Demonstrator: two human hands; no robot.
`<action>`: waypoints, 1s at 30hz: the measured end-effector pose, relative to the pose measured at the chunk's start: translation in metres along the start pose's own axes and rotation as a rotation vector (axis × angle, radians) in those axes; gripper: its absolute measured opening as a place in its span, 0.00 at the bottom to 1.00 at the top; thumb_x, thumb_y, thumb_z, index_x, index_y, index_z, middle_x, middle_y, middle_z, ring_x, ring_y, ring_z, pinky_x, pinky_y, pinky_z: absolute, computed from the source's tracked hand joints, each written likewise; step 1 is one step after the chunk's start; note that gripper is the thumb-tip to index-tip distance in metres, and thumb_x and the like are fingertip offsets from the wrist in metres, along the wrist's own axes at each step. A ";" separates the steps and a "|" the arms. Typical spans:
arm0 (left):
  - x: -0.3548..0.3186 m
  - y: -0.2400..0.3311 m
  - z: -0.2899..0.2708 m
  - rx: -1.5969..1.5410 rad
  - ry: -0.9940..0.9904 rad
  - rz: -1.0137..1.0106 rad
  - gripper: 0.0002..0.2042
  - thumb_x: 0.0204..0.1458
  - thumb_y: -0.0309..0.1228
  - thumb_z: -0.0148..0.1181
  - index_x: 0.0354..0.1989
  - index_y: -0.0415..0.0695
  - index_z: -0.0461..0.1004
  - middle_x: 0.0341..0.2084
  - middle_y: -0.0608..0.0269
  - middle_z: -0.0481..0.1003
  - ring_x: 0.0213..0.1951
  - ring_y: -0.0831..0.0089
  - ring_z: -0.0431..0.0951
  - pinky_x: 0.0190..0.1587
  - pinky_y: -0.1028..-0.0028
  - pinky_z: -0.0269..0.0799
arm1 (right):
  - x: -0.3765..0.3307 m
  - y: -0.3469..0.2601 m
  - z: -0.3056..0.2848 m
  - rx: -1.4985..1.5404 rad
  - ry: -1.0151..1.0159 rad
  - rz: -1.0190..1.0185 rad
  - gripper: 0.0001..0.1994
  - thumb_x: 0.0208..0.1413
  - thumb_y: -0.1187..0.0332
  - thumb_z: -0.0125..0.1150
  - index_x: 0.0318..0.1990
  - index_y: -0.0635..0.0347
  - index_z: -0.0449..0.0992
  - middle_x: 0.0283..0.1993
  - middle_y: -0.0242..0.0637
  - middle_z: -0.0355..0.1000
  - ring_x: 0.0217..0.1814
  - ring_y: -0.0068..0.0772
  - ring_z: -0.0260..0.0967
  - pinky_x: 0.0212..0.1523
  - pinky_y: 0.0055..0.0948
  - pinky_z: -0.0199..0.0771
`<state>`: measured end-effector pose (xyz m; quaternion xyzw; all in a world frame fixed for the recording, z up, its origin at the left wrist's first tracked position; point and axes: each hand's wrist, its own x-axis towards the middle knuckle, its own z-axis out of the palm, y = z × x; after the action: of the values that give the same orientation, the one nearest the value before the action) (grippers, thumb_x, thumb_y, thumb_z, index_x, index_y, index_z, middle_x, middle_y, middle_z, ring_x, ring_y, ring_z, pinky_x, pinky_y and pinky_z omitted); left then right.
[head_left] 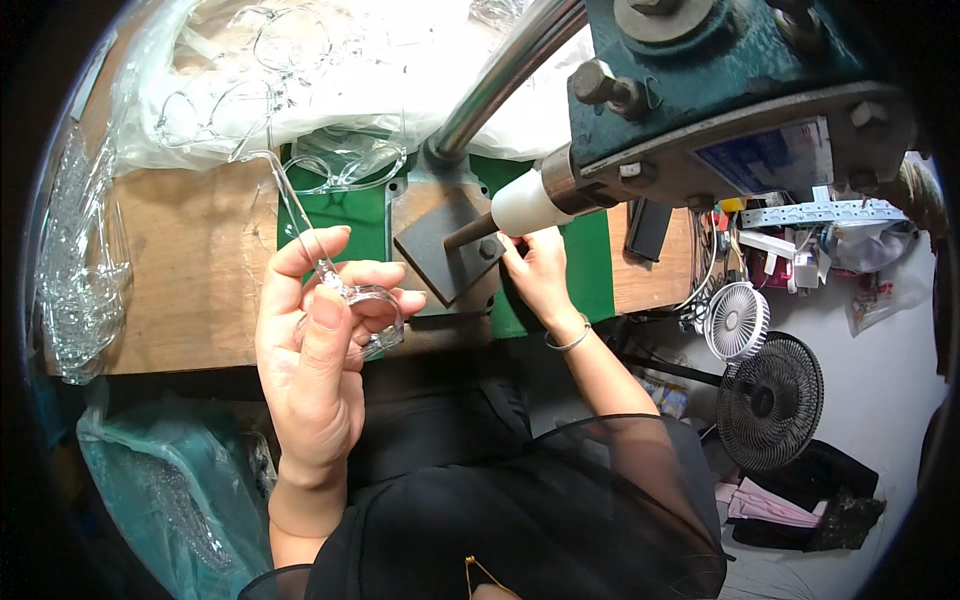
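Observation:
My left hand (318, 355) is raised in front of the bench, its thumb and fingers closed on a clear plastic eyeglass frame (375, 298). One temple arm of the frame points up and away past my fingertips. My right hand (540, 275) is at the right side of a bench press (690, 110), beside the dark square plate (445, 255) on its base. Its fingers are curled, with the tips partly hidden by the white collar (530, 203) of the press; what they grip cannot be made out. Another clear eyeglass frame (350, 172) lies behind the plate.
A clear plastic bag (210, 85) with several clear frames covers the far left bench. Wrapped clear parts (80, 270) lie at the left edge. A green bag (170, 490) hangs low left. On the right are a phone (650, 229), a white fan (737, 322) and a black fan (770, 400).

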<state>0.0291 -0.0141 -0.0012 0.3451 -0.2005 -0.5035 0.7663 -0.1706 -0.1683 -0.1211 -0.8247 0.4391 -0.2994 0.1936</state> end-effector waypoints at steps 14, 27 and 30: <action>-0.008 -0.009 0.011 0.201 -0.100 0.020 0.29 0.49 0.27 0.55 0.59 0.31 0.52 0.34 0.53 0.75 0.37 0.68 0.76 0.47 0.70 0.69 | -0.011 0.011 -0.020 0.063 -0.071 0.088 0.05 0.45 0.70 0.63 0.28 0.59 0.76 0.27 0.33 0.70 0.32 0.30 0.64 0.35 0.27 0.64; -0.017 -0.023 0.012 0.375 -0.245 -0.039 0.26 0.43 0.17 0.60 0.54 0.35 0.63 0.42 0.56 0.74 0.40 0.76 0.77 0.43 0.79 0.71 | 0.010 -0.110 -0.082 0.421 -0.357 -0.114 0.05 0.51 0.74 0.57 0.29 0.63 0.67 0.28 0.34 0.66 0.30 0.24 0.62 0.32 0.22 0.63; -0.019 -0.024 0.012 0.415 -0.248 0.011 0.26 0.43 0.18 0.61 0.55 0.37 0.64 0.32 0.63 0.75 0.34 0.82 0.74 0.39 0.82 0.69 | 0.017 -0.136 -0.084 0.486 -0.418 -0.373 0.08 0.43 0.75 0.63 0.30 0.59 0.69 0.30 0.34 0.67 0.29 0.34 0.63 0.32 0.26 0.65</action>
<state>-0.0014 -0.0070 -0.0101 0.4297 -0.3941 -0.4860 0.6511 -0.1364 -0.1140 0.0260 -0.8638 0.1482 -0.2503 0.4114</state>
